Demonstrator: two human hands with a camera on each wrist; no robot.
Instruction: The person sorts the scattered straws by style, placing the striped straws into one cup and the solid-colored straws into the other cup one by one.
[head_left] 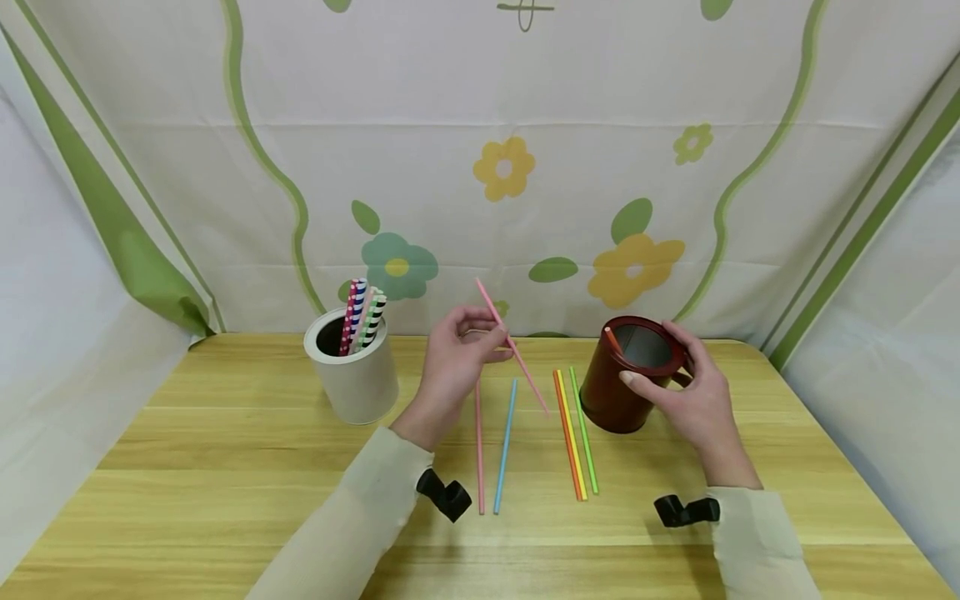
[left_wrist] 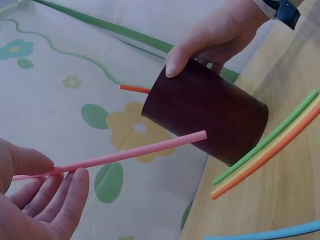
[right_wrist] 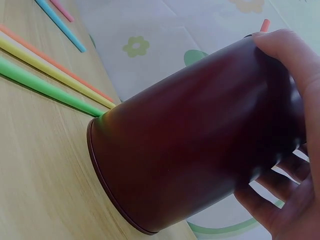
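Observation:
My left hand [head_left: 467,354] pinches a pink straw [head_left: 517,354] between thumb and fingers, holding it slanted above the table. In the left wrist view the straw's [left_wrist: 135,151] lower end points toward a dark red-brown mug [left_wrist: 210,115], apart from it in the head view. My right hand [head_left: 693,387] grips the mug's [head_left: 618,392] rim and handle side, thumb at the near rim and fingers behind. Inside the mug stands an orange straw [head_left: 613,340], its end sticking out over the rim. The mug's base is on the table in the right wrist view.
On the wooden table [head_left: 225,483] lie a pink straw [head_left: 480,458], a blue straw [head_left: 506,450], an orange straw [head_left: 567,437], a yellow straw [head_left: 573,442] and a green straw [head_left: 585,433]. A white cup [head_left: 356,392] at left holds several patterned straws [head_left: 363,317]. A flowered cloth [head_left: 450,208] hangs behind.

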